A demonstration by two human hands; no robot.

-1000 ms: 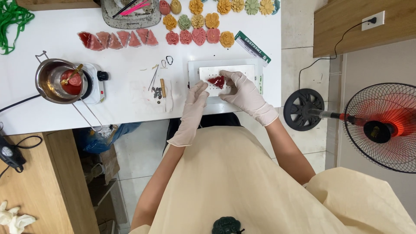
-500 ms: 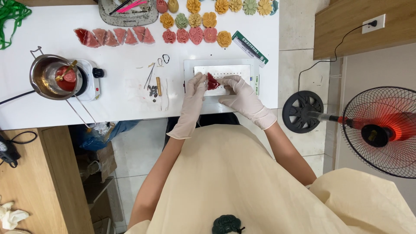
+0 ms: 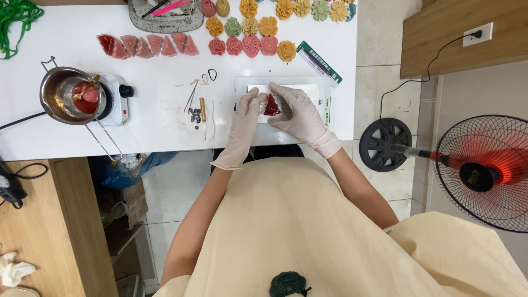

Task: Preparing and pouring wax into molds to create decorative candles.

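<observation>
Gloved left hand [image 3: 246,118] and right hand [image 3: 297,114] pinch glossy red triangular piece [image 3: 271,105]

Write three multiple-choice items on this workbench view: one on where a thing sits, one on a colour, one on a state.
1. Where is the metal pot with red wax?
A. On the small hotplate at the table's left
B. On the floor by the fan
C. On the white tray

2. What colour is the triangular piece between the hands?
A. Green
B. Dark red
C. Yellow

3. How are the hands?
A. Bare and resting in the lap
B. One holding tweezers
C. Gloved, both at the piece on the white tray

Key: 1 A, the pot sits on the hotplate left of the tools. 2 B, the piece shows dark red against the tray. 3 C, the left hand and right hand wear pale gloves and their fingertips meet at the piece.
</observation>
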